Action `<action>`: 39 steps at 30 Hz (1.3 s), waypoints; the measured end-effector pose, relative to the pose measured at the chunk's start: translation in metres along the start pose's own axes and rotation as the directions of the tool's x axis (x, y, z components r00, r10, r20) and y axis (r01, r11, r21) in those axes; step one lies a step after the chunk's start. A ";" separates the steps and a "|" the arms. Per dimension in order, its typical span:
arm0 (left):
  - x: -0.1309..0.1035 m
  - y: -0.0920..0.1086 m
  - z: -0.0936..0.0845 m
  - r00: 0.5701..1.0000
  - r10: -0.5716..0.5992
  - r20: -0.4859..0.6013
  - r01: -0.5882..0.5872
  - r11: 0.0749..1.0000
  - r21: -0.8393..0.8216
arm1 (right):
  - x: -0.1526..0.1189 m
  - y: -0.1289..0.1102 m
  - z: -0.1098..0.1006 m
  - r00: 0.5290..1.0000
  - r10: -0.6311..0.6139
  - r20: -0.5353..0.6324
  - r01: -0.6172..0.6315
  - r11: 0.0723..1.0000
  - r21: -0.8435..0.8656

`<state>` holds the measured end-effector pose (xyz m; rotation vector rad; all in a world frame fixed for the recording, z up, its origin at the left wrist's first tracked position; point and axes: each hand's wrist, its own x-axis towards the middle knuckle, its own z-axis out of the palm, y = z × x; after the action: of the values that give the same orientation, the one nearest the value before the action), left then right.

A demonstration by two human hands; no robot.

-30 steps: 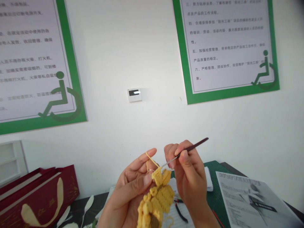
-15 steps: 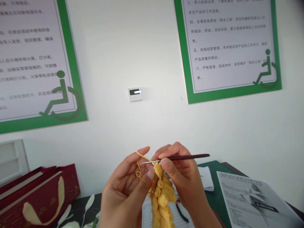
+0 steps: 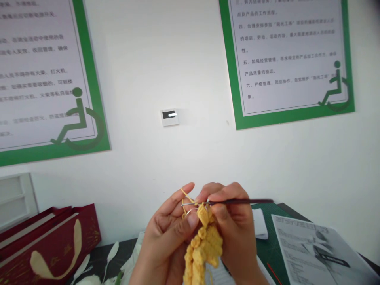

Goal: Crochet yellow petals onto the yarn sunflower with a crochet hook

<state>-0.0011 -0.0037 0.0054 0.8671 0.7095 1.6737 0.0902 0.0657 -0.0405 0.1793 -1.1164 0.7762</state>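
Note:
Between my hands hangs a yellow crochet piece (image 3: 204, 249), bumpy and reaching down past the lower edge of the view. My left hand (image 3: 166, 233) pinches its top edge between thumb and fingers, with yellow yarn (image 3: 186, 194) looped over the raised index finger. A thin pale wire-like arc shows by the left thumb. In my right hand (image 3: 234, 221) is a crochet hook (image 3: 249, 201) with a dark red handle, held almost level. Its metal tip points left, at the top stitches by the yarn. The right fingertips also touch the crochet piece.
A dark red gift bag (image 3: 59, 245) stands at the left, beside white leaf-shaped pieces (image 3: 111, 255) on the dark table. At right, a printed sheet (image 3: 320, 249) lies over a green cutting mat (image 3: 267, 249). Green-framed posters (image 3: 234, 99) hang on the wall behind.
Both hands, the hook and the crochet piece have shifted slightly right and down. The piece has turned a little, and the black-handled tool below it is now out of sight.

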 end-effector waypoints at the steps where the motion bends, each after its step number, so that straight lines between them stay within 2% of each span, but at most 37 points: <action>1: 0.001 -0.001 0.000 0.999 0.039 -0.009 -0.039 0.999 0.009 | 0.002 0.000 0.000 0.992 0.128 0.019 -0.129 0.985 0.112; 3: 0.001 -0.002 0.001 0.990 0.132 -0.039 -0.131 0.991 0.039 | 0.006 -0.001 -0.001 0.966 0.256 0.046 -0.259 0.938 0.230; 7: -0.004 -0.003 0.003 0.972 0.219 -0.081 -0.210 0.971 0.112 | 0.009 -0.004 -0.005 0.963 0.266 0.045 -0.269 0.940 0.208; 11: -0.007 -0.001 0.003 0.967 0.245 -0.064 -0.234 0.962 0.140 | 0.008 -0.008 -0.007 0.979 0.197 0.049 -0.201 0.975 0.093; 15: -0.008 0.000 0.002 0.964 0.262 -0.052 -0.250 0.954 0.165 | 0.010 -0.011 -0.008 0.989 0.131 0.063 -0.135 0.989 0.066; 26: -0.008 -0.001 -0.001 0.950 0.303 -0.070 -0.287 0.941 0.181 | 0.016 -0.023 -0.010 0.989 -0.037 0.144 0.057 0.989 -0.139; 35: -0.004 -0.004 -0.001 0.923 0.380 -0.066 -0.359 0.909 0.211 | 0.016 -0.032 -0.017 0.948 -0.121 0.293 0.227 0.905 -0.360; 39: -0.002 -0.003 -0.004 0.919 0.393 -0.011 -0.380 0.896 0.230 | 0.019 -0.038 -0.021 0.892 -0.166 0.422 0.367 0.810 -0.458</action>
<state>-0.0028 -0.0052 0.0004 1.1852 0.8152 2.0040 0.1336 0.0571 -0.0245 0.0119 -1.5800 0.1514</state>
